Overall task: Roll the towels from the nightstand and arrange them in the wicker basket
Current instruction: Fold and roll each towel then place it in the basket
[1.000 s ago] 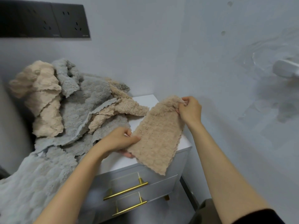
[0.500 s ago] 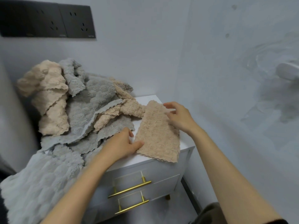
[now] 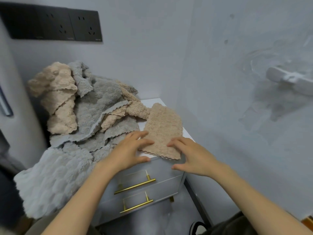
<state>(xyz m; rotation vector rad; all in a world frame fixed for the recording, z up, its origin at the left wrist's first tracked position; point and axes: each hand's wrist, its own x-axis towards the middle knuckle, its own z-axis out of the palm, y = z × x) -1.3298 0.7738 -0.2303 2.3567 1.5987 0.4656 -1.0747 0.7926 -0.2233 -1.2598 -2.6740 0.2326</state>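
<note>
Towel (image 3: 162, 131), beige, nubbly, with a scalloped edge. Lies spread flat on the nightstand (image 3: 153, 102) top, its near end under the fingertips of both hands. The near corner by the right hand reaches over the front lip.

Nearest: two bare forearms come in from below.

Left hand (image 3: 130, 153): fingers straight, a little spread, tips resting on the towel's near left edge. Thumb lies along the nightstand's front lip. Grips nothing.

Right hand (image 3: 191, 156): fingers straight and spread, tips on the towel's near right part. Thumb sticks out toward the left hand, in front of the drawer face. Grips nothing.

Below the hands: two drawer fronts, each with a brass bar handle. Upper handle (image 3: 135, 186) sits under the gap between the hands, lower handle (image 3: 136, 207) beneath it.

Left of the left hand: a big grey towel (image 3: 55, 180) drapes off the nightstand and hangs down past the drawers.

Beyond the left hand: a pile (image 3: 101, 116) of crumpled grey and beige towels, heaped up against the wall. One beige piece of it touches the flat towel's far left corner. Bare white top shows past the towel's far end.

Farthest: a black socket panel (image 3: 54, 24) on the wall, above the pile. Well off to the right of the right hand, a white fitting (image 3: 291, 82) on the side wall, too blurred to identify.
</note>
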